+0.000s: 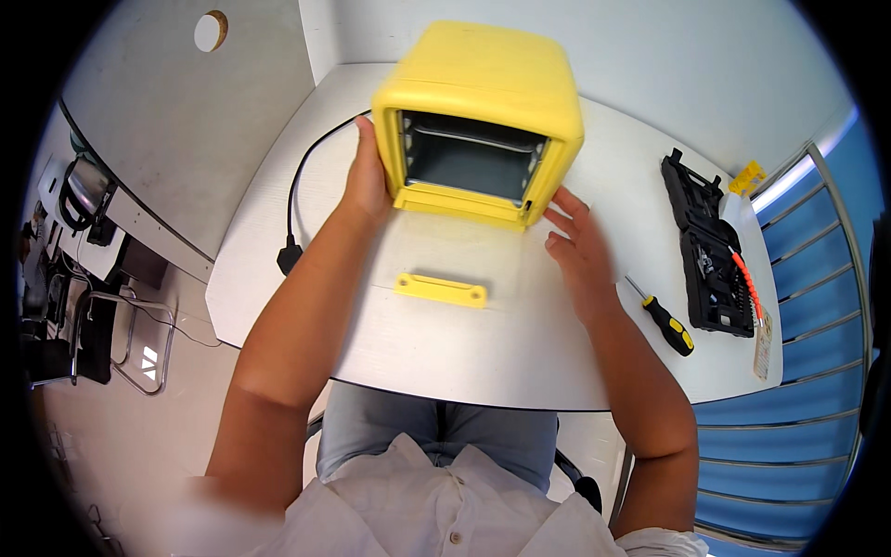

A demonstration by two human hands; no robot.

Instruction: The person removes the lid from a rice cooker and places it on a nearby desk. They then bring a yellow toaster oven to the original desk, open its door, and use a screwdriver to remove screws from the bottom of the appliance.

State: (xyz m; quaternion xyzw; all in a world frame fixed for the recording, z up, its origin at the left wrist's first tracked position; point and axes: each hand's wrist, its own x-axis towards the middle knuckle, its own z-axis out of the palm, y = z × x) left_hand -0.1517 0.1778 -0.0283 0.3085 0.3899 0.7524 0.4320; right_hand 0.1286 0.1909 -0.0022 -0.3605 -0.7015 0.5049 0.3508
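A yellow toaster oven (pixel 478 65) stands on the table in front of me, its dark cavity facing me and a wire rack inside. Its see-through door appears to hang open toward me, with a yellow handle strip (pixel 441 290) at the near edge. My left hand (pixel 369 176) grips the oven's left side, thumb up along the wall and the other fingers hidden behind it. Beside the lower right corner is my right hand (pixel 583 251), slightly blurred, fingers spread and their tips at or very near the oven's side.
A black power cord ends in a plug (pixel 290 255) at the left. On the right lie a yellow-black screwdriver (pixel 668 325) and an open black tool case (pixel 710 251) with an orange flexible shaft (pixel 745 283). A metal railing (pixel 821 306) runs beyond the table's right edge.
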